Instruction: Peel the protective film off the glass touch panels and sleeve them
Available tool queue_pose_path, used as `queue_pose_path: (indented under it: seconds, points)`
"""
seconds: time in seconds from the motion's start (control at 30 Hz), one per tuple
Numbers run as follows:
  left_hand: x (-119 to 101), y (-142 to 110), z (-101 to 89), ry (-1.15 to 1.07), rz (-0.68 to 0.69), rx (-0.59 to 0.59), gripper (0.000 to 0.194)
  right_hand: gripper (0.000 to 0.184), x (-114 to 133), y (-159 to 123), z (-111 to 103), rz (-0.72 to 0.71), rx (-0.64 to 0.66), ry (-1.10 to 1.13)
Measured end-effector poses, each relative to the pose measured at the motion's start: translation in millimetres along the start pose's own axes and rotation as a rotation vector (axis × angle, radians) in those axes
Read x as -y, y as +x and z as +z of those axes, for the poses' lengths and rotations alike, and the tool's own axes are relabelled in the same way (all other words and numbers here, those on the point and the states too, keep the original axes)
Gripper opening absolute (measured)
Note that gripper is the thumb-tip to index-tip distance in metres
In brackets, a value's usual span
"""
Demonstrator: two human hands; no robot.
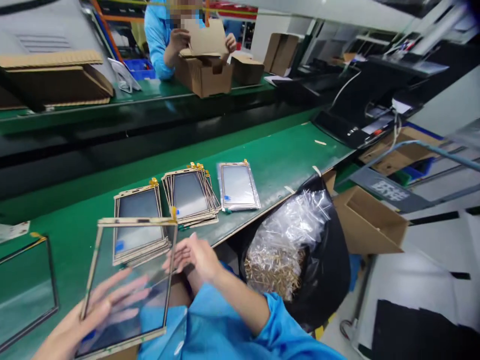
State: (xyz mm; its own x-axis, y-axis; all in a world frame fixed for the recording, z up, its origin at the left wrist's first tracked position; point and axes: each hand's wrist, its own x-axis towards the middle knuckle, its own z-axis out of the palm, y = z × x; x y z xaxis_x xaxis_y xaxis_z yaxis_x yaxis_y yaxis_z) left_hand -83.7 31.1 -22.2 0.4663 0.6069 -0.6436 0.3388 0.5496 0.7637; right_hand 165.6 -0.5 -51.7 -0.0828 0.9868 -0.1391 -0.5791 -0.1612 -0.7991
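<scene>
A clear touch screen panel (129, 280) with a tan-and-black border and a small orange flex tail at its upper right corner is held up over my lap. My left hand (93, 315) grips its left edge, and the fingers show through the glass. My right hand (198, 257) is at the panel's right edge with fingers apart and fingertips partly behind the border; whether they touch it I cannot tell. Just beyond lie a stack of bordered panels (138, 215), a second, fanned stack (190, 192) and a film-covered panel stack (239, 185).
Another bordered panel (26, 285) lies left on the green bench (285, 150). Below the bench's near edge hangs a black bag (333, 265) of clear plastic and tan strips. An open carton (369, 220) stands beyond it. Across the bench, a person (157, 37) handles cardboard over a box (212, 77).
</scene>
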Motion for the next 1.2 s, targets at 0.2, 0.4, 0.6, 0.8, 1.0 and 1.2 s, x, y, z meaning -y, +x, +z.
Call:
queue_pose_path:
  seconds: [0.2, 0.4, 0.6, 0.8, 1.0, 1.2]
  points:
    - [-13.4, -4.9, 42.3, 0.022, 0.006, 0.273, 0.048, 0.063, 38.8, -16.1, -41.8, 0.092, -0.059, -0.214]
    - [-24.5, -2.1, 63.3, -0.107, 0.132, 0.352, 0.058, 0.044, 32.0, -43.1, -48.0, -0.173, -0.265, -0.531]
    - [-33.6, -14.1, 58.4, 0.045, 0.179, 0.338, 0.056, 0.034, 48.9, -26.6, -49.6, -0.239, -0.061, -0.817]
    - [-49.5, -32.4, 47.5, 0.307, 0.218, 0.347, 0.048, 0.013, 99.1, 6.6, -8.2, -0.162, 0.343, -0.98]
    - [-42.1, -36.6, 40.4, 0.237, 0.242, 0.389, 0.049, 0.013, 102.0, 5.5, 9.3, -0.419, 0.395, -1.064]
    - [-43.9, -40.8, 40.3, 0.149, 0.217, 0.459, 0.05, 0.014, 89.6, 0.2, 7.6, -0.758, 0.364, -1.025]
